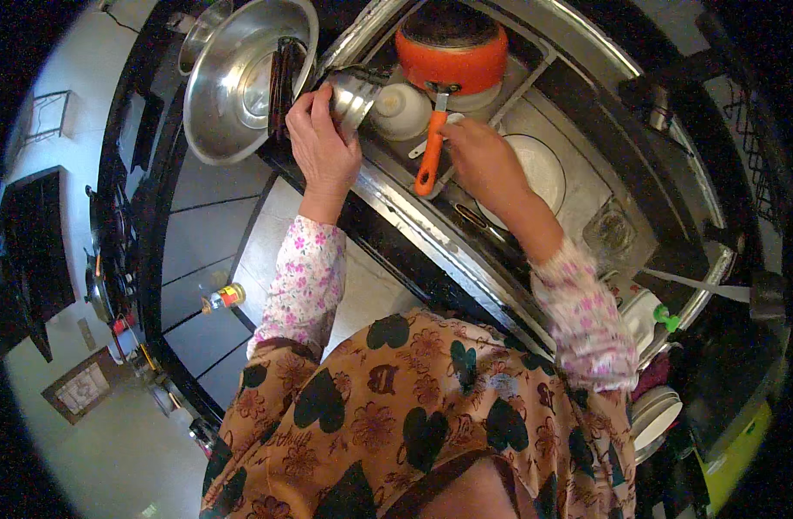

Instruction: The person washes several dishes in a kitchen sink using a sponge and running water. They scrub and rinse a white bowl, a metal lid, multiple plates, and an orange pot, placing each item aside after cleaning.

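Observation:
My left hand (324, 149) is closed round a shiny steel cup (354, 98), tilted over the sink's near rim, beside a dark slatted object (283, 86). My right hand (483, 160) is over the sink (578, 130), its fingers curled against the orange handle (432, 156) of an orange pan (455, 62). A thin pale utensil (417, 150) passes behind that handle toward my fingertips; whether I grip it or the handle is hidden. Between cup and pan sits a white bowl (401, 111). Under my right wrist lies a round white plate (540, 169).
A large steel basin (223, 112) stands on the counter left of the sink. A wire scrubber (610, 229) lies in the sink's right part. Near its right end are a green-capped bottle (647, 316) and white bowls (656, 415). A jar (225, 297) is at lower left.

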